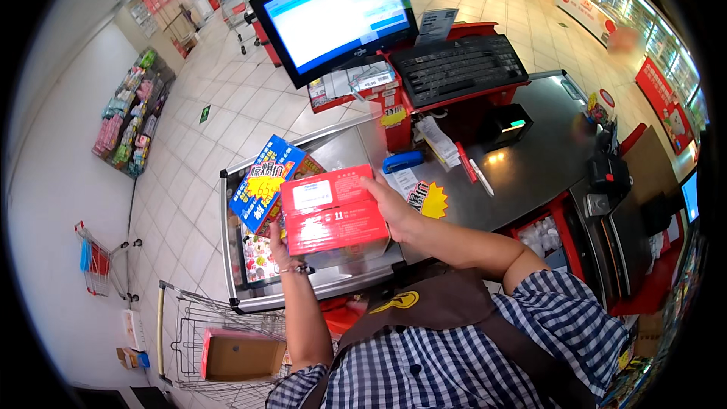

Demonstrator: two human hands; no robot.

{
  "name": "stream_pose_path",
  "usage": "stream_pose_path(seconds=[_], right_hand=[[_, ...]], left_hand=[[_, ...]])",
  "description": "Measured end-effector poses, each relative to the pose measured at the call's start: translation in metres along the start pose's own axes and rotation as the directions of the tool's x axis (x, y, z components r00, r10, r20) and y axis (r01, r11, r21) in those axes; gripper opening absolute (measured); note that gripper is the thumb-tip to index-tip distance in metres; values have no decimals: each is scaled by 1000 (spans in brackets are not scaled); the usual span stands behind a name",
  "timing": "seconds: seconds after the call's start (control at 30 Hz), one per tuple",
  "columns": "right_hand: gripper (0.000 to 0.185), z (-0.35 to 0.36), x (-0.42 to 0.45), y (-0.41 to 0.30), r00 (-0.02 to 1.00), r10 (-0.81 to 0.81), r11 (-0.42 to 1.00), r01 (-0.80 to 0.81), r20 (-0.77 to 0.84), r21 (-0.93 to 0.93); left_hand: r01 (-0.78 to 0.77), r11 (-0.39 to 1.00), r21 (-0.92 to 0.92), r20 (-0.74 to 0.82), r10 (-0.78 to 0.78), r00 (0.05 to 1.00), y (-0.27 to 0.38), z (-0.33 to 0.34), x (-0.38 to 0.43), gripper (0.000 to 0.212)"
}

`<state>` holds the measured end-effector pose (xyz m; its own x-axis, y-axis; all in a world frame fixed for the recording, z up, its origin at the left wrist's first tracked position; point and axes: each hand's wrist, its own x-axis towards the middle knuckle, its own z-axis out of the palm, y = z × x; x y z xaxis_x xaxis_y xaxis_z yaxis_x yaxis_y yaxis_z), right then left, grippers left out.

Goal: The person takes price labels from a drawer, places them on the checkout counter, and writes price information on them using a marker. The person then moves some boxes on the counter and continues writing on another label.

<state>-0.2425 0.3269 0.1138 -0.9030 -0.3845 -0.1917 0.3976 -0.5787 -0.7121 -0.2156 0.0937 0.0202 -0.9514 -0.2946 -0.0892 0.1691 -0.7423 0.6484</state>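
Above the checkout counter (pixel 352 147), both of my hands hold a red cardboard carton (pixel 341 233) with printed writing and a white label. My left hand (pixel 279 247) is at its lower left side, partly hidden by the carton. My right hand (pixel 389 204) grips its right end, the thumb on the top edge. Just behind the carton, a blue box (pixel 267 176) with a yellow price burst leans at the counter's left end. A printed sheet with fruit pictures (pixel 264 258) lies beneath, partly covered.
A monitor (pixel 343 11) and a black keyboard (pixel 460 68) stand at the back. Near the right arm lie a blue stapler (pixel 403 161), a red marker (pixel 466 162) and a white pen (pixel 481 177). A wire shopping cart (pixel 187 318) holding an open cardboard carton (pixel 241 358) is at lower left.
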Motion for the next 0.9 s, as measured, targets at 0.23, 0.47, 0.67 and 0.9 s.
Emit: stream_pose_path(seconds=[0.23,0.47,0.67,0.9], right_hand=[[50,-6,2,7,998,20,990,-28,-52,-139],[59,-5,5,7,999,-11,964,21,39,-266],[42,-55,6,-1,998,-28,755,-17,-57,-656],[72,-99,-31,-3,969,5,434,219,245,-874]], left_hand=[[56,988,-144,74,-45,996,-54,-55,29,51],[86,988,-132,5,-86,996,-59,-86,41,44],[113,988,-107,-17,-116,993,-59,-110,51,38],[175,973,150,-108,-159,981,-64,-104,19,41]])
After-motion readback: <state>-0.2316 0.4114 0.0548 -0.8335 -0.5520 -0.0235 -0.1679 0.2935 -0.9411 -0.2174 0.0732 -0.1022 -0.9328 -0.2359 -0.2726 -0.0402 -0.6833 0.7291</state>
